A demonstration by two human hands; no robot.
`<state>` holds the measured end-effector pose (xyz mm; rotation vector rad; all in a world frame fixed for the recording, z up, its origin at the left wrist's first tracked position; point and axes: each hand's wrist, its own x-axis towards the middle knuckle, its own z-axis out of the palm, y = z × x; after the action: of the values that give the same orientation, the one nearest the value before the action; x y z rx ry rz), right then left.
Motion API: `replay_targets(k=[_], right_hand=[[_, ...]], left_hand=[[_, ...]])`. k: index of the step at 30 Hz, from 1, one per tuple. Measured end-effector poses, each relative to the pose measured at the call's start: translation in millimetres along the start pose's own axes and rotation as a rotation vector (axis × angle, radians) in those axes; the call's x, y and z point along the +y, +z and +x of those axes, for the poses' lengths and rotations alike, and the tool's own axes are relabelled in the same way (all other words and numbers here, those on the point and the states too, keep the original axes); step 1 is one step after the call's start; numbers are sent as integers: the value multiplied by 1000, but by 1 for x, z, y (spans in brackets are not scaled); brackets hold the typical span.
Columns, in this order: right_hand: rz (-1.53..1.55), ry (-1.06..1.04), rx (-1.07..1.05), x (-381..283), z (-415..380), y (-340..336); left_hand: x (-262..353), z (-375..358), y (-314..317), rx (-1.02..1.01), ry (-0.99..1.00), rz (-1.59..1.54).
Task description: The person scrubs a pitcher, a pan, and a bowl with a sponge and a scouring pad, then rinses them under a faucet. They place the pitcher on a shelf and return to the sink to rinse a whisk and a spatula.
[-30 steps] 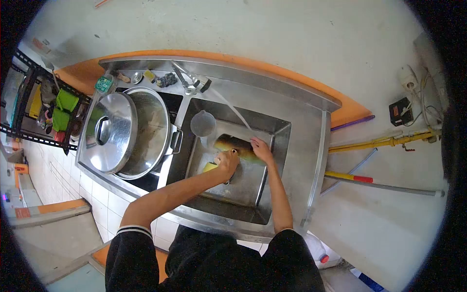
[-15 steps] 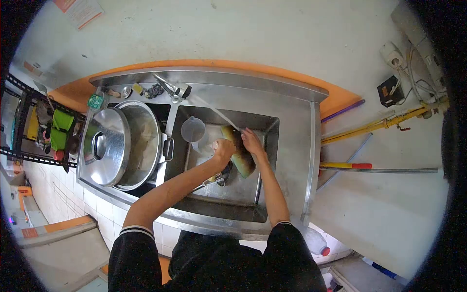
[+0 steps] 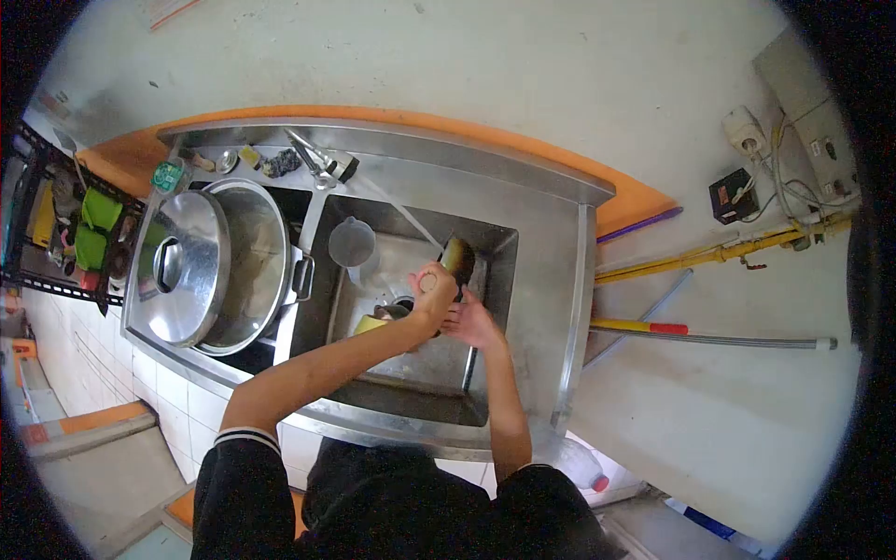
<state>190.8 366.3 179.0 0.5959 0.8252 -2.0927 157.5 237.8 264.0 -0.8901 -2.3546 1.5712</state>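
Observation:
Over the sink (image 3: pixel 411 373), an oblong green-and-brown dish (image 3: pixel 457 258) is tilted on edge under a stream of water. My right hand (image 3: pixel 476 324) grips its lower end, thumb up and fingers curled behind. My left hand (image 3: pixel 433 295) is a closed fist against the dish's left side; whatever it holds is hidden. A clear plastic measuring jug (image 3: pixel 353 245) stands at the sink's back left. Just left of my wrists, a dark bowl-like piece (image 3: pixel 396 310) and a yellowish item (image 3: pixel 370 324) lie partly covered by my left forearm.
The faucet (image 3: pixel 338 170) sprays from behind the sink. A large steel pot (image 3: pixel 283 280) with its lid (image 3: pixel 187 271) leaning over it fills the left side. Scrubbers (image 3: pixel 280 164) and a green-labelled tub (image 3: pixel 170 175) line the back ledge. A yellow pipe (image 3: pixel 709 254) runs along the right wall.
The dish has turned from lying broadside to standing more on edge, and has risen towards the back. My right hand has slid down to its lower end. The whole view has shifted slightly.

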Motion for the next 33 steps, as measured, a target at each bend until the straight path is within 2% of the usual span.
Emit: replay_targets(k=[2, 4, 6, 8, 10, 11, 13, 14, 17, 18, 20, 21, 22, 24, 26, 28, 29, 32, 33], right_hand=[[329, -12, -68, 0, -6, 22], [-111, -316, -146, 15, 14, -12], [-483, -706, -118, 28, -12, 15], [-83, -270, 119, 47, 2, -25], [12, 15, 204, 53, 11, -15], [124, 36, 152, 59, 10, -16], [354, 74, 47, 80, 12, -25], [486, 76, -282, 89, 18, -55], [-123, -21, 378, 101, -21, -10], [-102, -47, 390, 112, -21, -21], [-124, -125, 391, 125, -33, -17], [-164, -179, 382, 129, -40, -7], [-53, -164, 209, 135, -37, -13], [-88, -275, 304, 137, -30, 4], [-162, -371, 428, 136, -19, 20], [-279, -459, 575, 126, -2, 30], [-298, -503, 580, 121, 4, 33], [-322, -597, 606, 106, 18, 43], [-303, -612, 619, 102, 21, 48]], left_hand=[[20, -6, -16, -60, -22, 198], [66, -5, -27, -100, -229, -87], [89, -33, -41, -38, -446, -253], [84, -72, -56, -2, -260, 34], [69, -104, -79, -78, -91, 238], [61, -118, -94, -167, -11, 300], [56, -153, -119, -40, 104, -269], [54, -164, -124, 26, 157, -554], [37, -174, -96, 139, 395, -1463], [-1, -170, -73, 197, 466, -1910], [3, -172, -22, 123, 212, -2287], [13, -168, 8, 93, 86, -2248], [24, -159, 38, 66, -35, -2204], [33, -134, 81, 194, -231, -2201], [50, -97, 114, 287, -215, -2184], [48, -60, 126, 43, -54, -2055], [48, -42, 128, -67, 18, -1979], [106, 16, 147, 315, 154, -1759], [99, 29, 147, 325, 17, -1654]])
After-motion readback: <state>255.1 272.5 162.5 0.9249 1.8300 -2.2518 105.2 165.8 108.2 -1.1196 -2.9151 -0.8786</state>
